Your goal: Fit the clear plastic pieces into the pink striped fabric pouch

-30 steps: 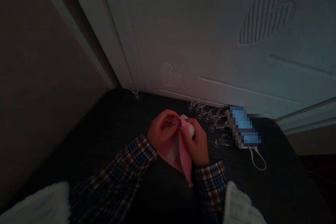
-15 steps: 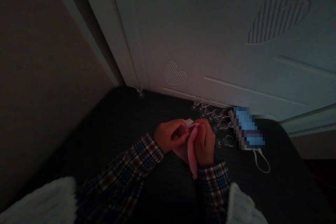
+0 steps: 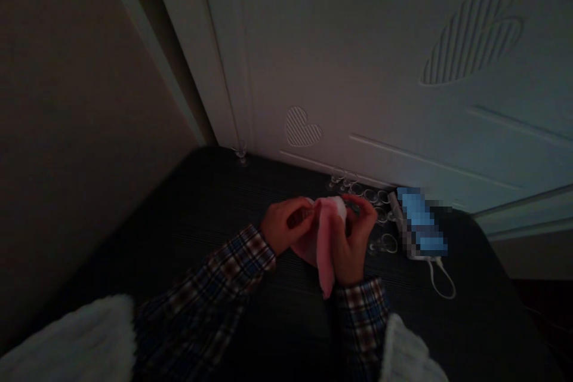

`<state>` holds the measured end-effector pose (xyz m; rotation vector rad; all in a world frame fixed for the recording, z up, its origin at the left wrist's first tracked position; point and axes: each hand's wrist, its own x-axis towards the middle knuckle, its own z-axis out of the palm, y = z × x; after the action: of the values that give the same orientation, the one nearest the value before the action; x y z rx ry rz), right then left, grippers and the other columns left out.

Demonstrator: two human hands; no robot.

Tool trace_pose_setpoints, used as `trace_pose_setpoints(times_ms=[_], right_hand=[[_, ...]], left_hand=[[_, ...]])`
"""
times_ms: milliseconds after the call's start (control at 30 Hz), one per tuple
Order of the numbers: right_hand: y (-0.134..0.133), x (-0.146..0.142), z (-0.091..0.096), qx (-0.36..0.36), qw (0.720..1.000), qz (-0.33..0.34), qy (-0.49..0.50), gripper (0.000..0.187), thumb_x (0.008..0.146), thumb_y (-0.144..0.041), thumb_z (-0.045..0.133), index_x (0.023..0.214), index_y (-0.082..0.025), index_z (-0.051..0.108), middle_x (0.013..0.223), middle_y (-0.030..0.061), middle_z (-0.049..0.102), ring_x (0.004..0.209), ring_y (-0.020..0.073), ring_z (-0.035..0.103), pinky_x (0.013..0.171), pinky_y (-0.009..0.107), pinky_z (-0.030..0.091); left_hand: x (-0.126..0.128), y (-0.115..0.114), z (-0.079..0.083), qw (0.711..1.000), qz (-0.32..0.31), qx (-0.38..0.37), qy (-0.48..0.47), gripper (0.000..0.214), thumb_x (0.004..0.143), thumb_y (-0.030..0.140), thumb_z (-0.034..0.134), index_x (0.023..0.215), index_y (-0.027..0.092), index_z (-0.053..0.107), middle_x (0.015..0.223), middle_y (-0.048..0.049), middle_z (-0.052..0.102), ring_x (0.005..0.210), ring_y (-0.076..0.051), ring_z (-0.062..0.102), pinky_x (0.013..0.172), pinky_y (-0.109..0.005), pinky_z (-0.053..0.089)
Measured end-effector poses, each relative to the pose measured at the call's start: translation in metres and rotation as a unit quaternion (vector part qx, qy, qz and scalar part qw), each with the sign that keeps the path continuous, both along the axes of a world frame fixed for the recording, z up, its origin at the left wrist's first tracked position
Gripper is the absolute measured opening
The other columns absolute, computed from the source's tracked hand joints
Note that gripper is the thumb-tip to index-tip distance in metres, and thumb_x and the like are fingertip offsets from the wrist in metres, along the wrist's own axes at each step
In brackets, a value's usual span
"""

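Observation:
A pink cloth (image 3: 326, 245) hangs between my two hands above a dark striped surface (image 3: 188, 221). My left hand (image 3: 284, 230) is curled, pinching the cloth's upper left edge. My right hand (image 3: 356, 239) wraps round the cloth's right side, with its fingers partly spread at the top. The light is very dim. What may lie inside the cloth is hidden. Both sleeves are plaid.
Several small clear suction-cup hooks (image 3: 376, 215) lie just beyond my right hand, and one more (image 3: 242, 154) stands by the wall. A blurred blue object (image 3: 421, 224) with a white cable (image 3: 441, 280) lies to the right. A white panel with heart reliefs (image 3: 303, 126) rises behind.
The cloth has been gathered up shorter between my hands. My right hand turned, its fingers now lifted and more spread. The camera view shifted slightly.

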<state>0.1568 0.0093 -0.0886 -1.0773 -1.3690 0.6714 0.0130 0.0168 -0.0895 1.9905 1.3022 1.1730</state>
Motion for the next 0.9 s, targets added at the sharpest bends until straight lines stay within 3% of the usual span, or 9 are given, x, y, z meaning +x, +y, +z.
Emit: trace_pose_setpoints(times_ms=[167, 300, 533, 667, 900], right_hand=[[0.0008, 0.0048, 0.0021, 0.057, 0.995, 0.025, -0.083, 0.028, 0.080, -0.022, 0.050, 0.108, -0.022, 0.047, 0.119, 0.0078, 0.040, 0.108, 0.0193, 0.044, 0.085, 0.036, 0.042], [0.0014, 0.0075, 0.0044, 0.062, 0.989, 0.005, -0.137, 0.026, 0.082, -0.022, 0.047, 0.107, -0.023, 0.053, 0.109, 0.0059, 0.043, 0.101, 0.0176, 0.045, 0.083, 0.034, 0.041], [0.0044, 0.0093, -0.0015, -0.014, 0.994, 0.006, -0.113, 0.011, 0.079, -0.027, 0.054, 0.087, -0.019, 0.054, 0.075, -0.0023, 0.045, 0.067, 0.0109, 0.042, 0.063, 0.025, 0.036], [0.0062, 0.0100, -0.0042, -0.047, 0.997, 0.012, -0.058, 0.015, 0.078, -0.028, 0.055, 0.070, -0.018, 0.047, 0.063, -0.0058, 0.036, 0.058, 0.0085, 0.035, 0.056, 0.022, 0.030], [0.0074, 0.0087, -0.0031, -0.078, 0.997, 0.005, 0.004, 0.021, 0.079, -0.032, 0.055, 0.067, -0.017, 0.044, 0.060, -0.0067, 0.032, 0.055, 0.0076, 0.032, 0.051, 0.021, 0.028]], left_hand=[[-0.0042, 0.0049, -0.0007, 0.981, 0.006, -0.118, -0.154, 0.015, 0.080, 0.030, 0.050, 0.079, 0.015, 0.053, 0.061, 0.0036, 0.055, 0.049, -0.007, 0.049, 0.046, -0.018, 0.038], [-0.0047, 0.0064, -0.0001, 0.966, -0.018, -0.160, -0.201, 0.017, 0.081, 0.031, 0.047, 0.076, 0.015, 0.051, 0.057, 0.0043, 0.053, 0.043, -0.006, 0.044, 0.042, -0.017, 0.035], [0.0021, 0.0002, 0.0020, 0.996, -0.034, -0.080, -0.030, 0.006, 0.078, 0.021, 0.048, 0.075, 0.016, 0.051, 0.055, 0.0059, 0.049, 0.047, -0.006, 0.046, 0.046, -0.017, 0.033], [0.0037, -0.0015, 0.0000, 0.997, -0.006, -0.068, -0.023, 0.017, 0.076, 0.020, 0.051, 0.092, 0.018, 0.046, 0.069, 0.0044, 0.054, 0.051, -0.007, 0.049, 0.048, -0.018, 0.036], [0.0016, 0.0011, -0.0035, 0.999, 0.034, 0.006, -0.007, 0.024, 0.078, 0.023, 0.053, 0.101, 0.017, 0.047, 0.097, -0.0035, 0.052, 0.059, -0.007, 0.048, 0.054, -0.021, 0.041]])
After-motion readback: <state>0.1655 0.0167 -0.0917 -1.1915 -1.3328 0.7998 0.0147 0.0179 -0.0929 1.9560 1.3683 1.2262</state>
